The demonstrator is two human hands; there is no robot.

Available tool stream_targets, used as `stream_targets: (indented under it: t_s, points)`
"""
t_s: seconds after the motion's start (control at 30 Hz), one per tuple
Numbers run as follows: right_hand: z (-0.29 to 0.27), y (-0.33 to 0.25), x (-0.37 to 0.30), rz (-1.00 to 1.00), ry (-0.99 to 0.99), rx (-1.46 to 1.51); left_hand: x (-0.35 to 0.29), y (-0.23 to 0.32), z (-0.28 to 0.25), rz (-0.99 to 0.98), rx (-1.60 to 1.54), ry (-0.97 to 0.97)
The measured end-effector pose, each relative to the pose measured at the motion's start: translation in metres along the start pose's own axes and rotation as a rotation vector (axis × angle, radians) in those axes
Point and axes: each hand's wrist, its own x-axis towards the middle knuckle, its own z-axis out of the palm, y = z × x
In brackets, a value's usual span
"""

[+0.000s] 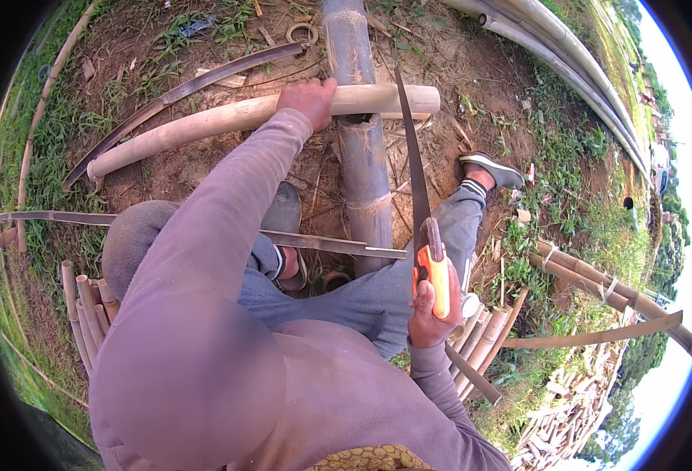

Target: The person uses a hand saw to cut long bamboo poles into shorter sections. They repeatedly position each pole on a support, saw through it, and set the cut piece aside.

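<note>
My left hand (pixel 308 104) is closed around a pale bamboo pole (pixel 197 123), pressing it across a thick grey bamboo trunk (pixel 364 169). The trunk has a dark notch just below the pole. My right hand (pixel 434 318) grips a handsaw (pixel 417 169) by its orange handle. The long dark blade points away from me, and its far end crosses over the pole near the pole's right end. Whether the teeth touch the bamboo I cannot tell. A flat bamboo strip (pixel 334 242) lies across the trunk, nearer to me.
A curved split bamboo (pixel 181 93) lies beyond the pole at left. Long poles (pixel 558 59) lie at the far right. Cut bamboo pieces stand beside me at left (pixel 85 310) and right (pixel 487 339). My outstretched foot (pixel 493 170) is right of the saw.
</note>
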Motion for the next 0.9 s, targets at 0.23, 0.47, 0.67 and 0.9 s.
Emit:
stream_targets:
  t_s: [0.23, 0.47, 0.67, 0.9]
  points:
    - [0.083, 0.032, 0.157, -0.167, -0.014, -0.142, 0.007, 0.005, 0.006, 0.033, -0.006, 0.015]
    - [0.004, 0.016, 0.022, -0.065, -0.028, -0.114, 0.002, -0.006, 0.003, 0.008, 0.001, 0.004]
    - [0.042, 0.045, 0.080, -0.053, 0.036, -0.068, 0.006, -0.002, -0.003, 0.036, -0.022, -0.056]
    - [0.058, 0.049, 0.109, -0.219, 0.057, -0.150, 0.014, -0.002, -0.021, 0.040, -0.059, -0.109]
